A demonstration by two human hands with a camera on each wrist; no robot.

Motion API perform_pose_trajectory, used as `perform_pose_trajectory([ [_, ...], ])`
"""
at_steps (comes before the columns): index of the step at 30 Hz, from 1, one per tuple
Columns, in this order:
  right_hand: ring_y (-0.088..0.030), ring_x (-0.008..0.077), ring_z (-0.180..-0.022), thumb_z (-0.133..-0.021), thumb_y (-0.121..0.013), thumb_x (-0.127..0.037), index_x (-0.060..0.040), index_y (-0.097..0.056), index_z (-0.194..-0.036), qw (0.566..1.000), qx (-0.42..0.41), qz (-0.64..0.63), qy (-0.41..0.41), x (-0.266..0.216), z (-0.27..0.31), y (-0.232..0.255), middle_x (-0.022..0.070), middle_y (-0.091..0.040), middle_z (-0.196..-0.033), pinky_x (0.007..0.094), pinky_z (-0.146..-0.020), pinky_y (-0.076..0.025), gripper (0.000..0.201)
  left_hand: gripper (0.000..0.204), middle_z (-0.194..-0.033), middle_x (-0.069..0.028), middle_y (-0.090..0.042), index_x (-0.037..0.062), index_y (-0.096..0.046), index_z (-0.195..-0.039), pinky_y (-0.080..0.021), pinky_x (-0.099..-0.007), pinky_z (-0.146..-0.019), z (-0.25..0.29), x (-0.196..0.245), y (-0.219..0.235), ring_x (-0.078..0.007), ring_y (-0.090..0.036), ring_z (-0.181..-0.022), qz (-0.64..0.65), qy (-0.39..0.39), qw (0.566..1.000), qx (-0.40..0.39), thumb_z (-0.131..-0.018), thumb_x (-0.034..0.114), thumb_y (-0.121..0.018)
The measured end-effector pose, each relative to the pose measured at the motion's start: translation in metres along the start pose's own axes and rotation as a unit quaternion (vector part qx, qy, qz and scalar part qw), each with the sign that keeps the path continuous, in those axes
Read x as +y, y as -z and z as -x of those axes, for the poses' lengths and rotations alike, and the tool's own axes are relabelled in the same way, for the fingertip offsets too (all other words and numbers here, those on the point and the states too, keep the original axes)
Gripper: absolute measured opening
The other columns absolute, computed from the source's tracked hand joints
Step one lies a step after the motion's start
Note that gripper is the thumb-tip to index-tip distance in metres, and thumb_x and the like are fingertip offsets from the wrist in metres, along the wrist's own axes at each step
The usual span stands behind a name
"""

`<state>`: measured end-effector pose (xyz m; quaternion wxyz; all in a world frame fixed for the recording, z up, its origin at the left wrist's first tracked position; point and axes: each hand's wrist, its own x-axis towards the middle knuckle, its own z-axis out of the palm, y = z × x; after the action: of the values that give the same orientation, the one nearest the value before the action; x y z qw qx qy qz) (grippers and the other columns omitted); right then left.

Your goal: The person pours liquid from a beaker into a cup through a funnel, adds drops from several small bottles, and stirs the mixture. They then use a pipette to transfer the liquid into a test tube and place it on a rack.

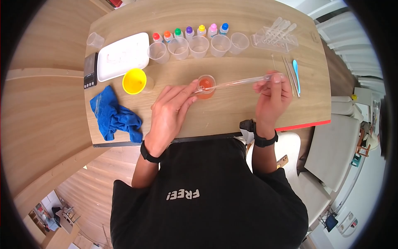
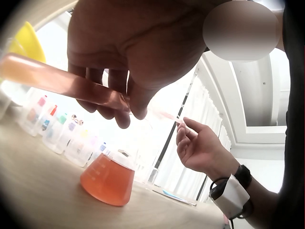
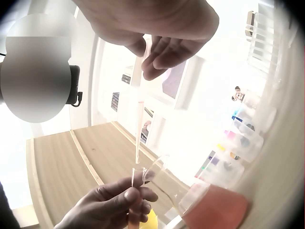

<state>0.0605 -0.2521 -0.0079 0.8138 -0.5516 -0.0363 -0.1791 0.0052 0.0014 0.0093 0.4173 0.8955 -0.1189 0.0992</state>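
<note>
My left hand (image 1: pixel 166 108) pinches a clear test tube (image 2: pixel 52 78) near its mouth. Pinkish-orange liquid shows inside the tube, which lies tilted in the left wrist view. In my right hand (image 1: pixel 274 93) is the bulb end of a clear plastic dropper (image 1: pixel 240 82), held between thumb and fingers. The dropper (image 3: pixel 139 129) points at the tube's mouth, its tip close to the opening in the right wrist view. Close beside the left fingertips, a clear cup of orange-red liquid (image 2: pixel 108 179) stands on the table.
Along the back stand several clear cups (image 1: pixel 199 46) and colour-capped bottles (image 1: pixel 189 32). A clear rack (image 1: pixel 265 41) holds several droppers. A blue spoon (image 1: pixel 296 76) and thin rods lie right. Left are a yellow cup (image 1: pixel 134 81), white tray (image 1: pixel 124 56), scale (image 1: pixel 90 70) and blue cloth (image 1: pixel 114 114).
</note>
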Motion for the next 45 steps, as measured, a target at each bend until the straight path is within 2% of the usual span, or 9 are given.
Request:
perform_pose_trajectory([
  [12,-0.071,0.0138,-0.069,-0.106,-0.069,-0.010,0.0014,-0.071,-0.107,0.994,-0.032,0.104,0.013,0.006,0.010,-0.017,0.0096,-0.076,-0.083,0.0254,-0.062,-0.052,0.011,0.043,-0.106,-0.0143,-0.076,0.0009,-0.073,-0.134,-0.054,-0.0391,-0.086,0.000,-0.001,0.000,-0.0302,-0.066,-0.094,0.007,0.001,1.000,-0.003,-0.091,0.000,-0.078],
  [15,-0.071,0.0147,-0.068,-0.106,-0.068,-0.009,0.0025,-0.070,-0.108,0.999,0.012,0.029,0.039,0.005,0.012,-0.015,0.0116,-0.076,-0.084,0.0260,-0.062,-0.054,0.012,0.043,-0.107,-0.0142,-0.076,0.0007,-0.073,-0.134,-0.054,-0.0390,-0.086,0.000,-0.001,0.000,-0.0302,-0.067,-0.094,0.010,-0.003,1.000,0.000,-0.091,0.000,-0.078],
  [19,-0.072,0.0165,-0.069,-0.106,-0.067,-0.009,0.0025,-0.070,-0.111,0.996,0.004,0.023,0.089,-0.006,0.007,-0.008,0.0139,-0.076,-0.087,0.0269,-0.062,-0.055,0.013,0.043,-0.108,-0.0140,-0.077,0.0007,-0.073,-0.134,-0.054,-0.0391,-0.086,0.000,0.000,0.001,-0.0301,-0.067,-0.094,0.009,0.000,1.000,-0.001,-0.091,0.000,-0.078],
  [22,-0.070,0.0176,-0.070,-0.108,-0.064,-0.010,0.0013,-0.068,-0.109,0.981,-0.023,0.144,0.132,-0.008,0.006,-0.011,0.0143,-0.073,-0.092,0.0306,-0.062,-0.058,0.013,0.043,-0.109,-0.0139,-0.077,0.0008,-0.073,-0.134,-0.054,-0.0393,-0.087,0.000,-0.001,0.001,-0.0302,-0.067,-0.094,0.008,0.003,1.000,-0.004,-0.091,0.000,-0.078],
  [25,-0.071,0.0141,-0.069,-0.100,-0.076,-0.009,-0.0003,-0.075,-0.105,0.964,-0.091,0.215,0.124,-0.004,0.007,-0.026,0.0086,-0.076,-0.087,0.0268,-0.063,-0.055,0.010,0.043,-0.108,-0.0141,-0.077,0.0008,-0.074,-0.134,-0.054,-0.0395,-0.086,0.001,-0.002,-0.001,-0.0301,-0.067,-0.094,0.010,-0.003,1.000,0.001,-0.091,0.000,-0.078],
  [27,-0.068,0.0122,-0.066,-0.094,-0.082,-0.010,-0.0015,-0.078,-0.100,0.925,-0.193,0.316,0.085,-0.011,0.005,-0.041,0.0068,-0.076,-0.085,0.0258,-0.060,-0.053,0.011,0.043,-0.108,-0.0142,-0.076,0.0008,-0.074,-0.134,-0.054,-0.0396,-0.086,0.000,-0.001,-0.001,-0.0301,-0.067,-0.093,0.011,-0.002,1.000,0.002,-0.091,0.000,-0.078],
  [37,-0.060,0.0094,-0.058,-0.094,-0.082,-0.009,-0.0022,-0.078,-0.098,0.929,-0.207,0.298,0.066,0.021,0.012,-0.042,0.0056,-0.075,-0.082,0.0252,-0.053,-0.047,0.009,0.044,-0.105,-0.0142,-0.075,0.0007,-0.073,-0.134,-0.054,-0.0396,-0.085,0.001,-0.001,0.000,-0.0300,-0.066,-0.093,0.010,0.002,1.000,-0.001,-0.090,-0.001,-0.078],
  [39,-0.069,0.0093,-0.072,-0.097,-0.080,-0.007,0.0000,-0.078,-0.101,0.916,-0.229,0.328,0.021,0.016,0.012,-0.040,0.0055,-0.078,-0.089,0.0244,-0.061,-0.052,0.008,0.045,-0.105,-0.0143,-0.075,0.0007,-0.073,-0.134,-0.054,-0.0396,-0.085,0.001,-0.001,0.000,-0.0301,-0.066,-0.092,0.011,0.002,1.000,-0.002,-0.090,-0.001,-0.078],
  [45,-0.068,0.0088,-0.072,-0.097,-0.080,-0.007,0.0002,-0.078,-0.101,0.919,-0.222,0.325,0.024,0.017,0.011,-0.040,0.0056,-0.078,-0.089,0.0241,-0.062,-0.052,0.008,0.045,-0.105,-0.0146,-0.075,0.0007,-0.073,-0.134,-0.054,-0.0398,-0.084,0.000,-0.001,0.000,-0.0304,-0.066,-0.092,0.010,0.001,1.000,0.000,-0.090,-0.001,-0.078],
])
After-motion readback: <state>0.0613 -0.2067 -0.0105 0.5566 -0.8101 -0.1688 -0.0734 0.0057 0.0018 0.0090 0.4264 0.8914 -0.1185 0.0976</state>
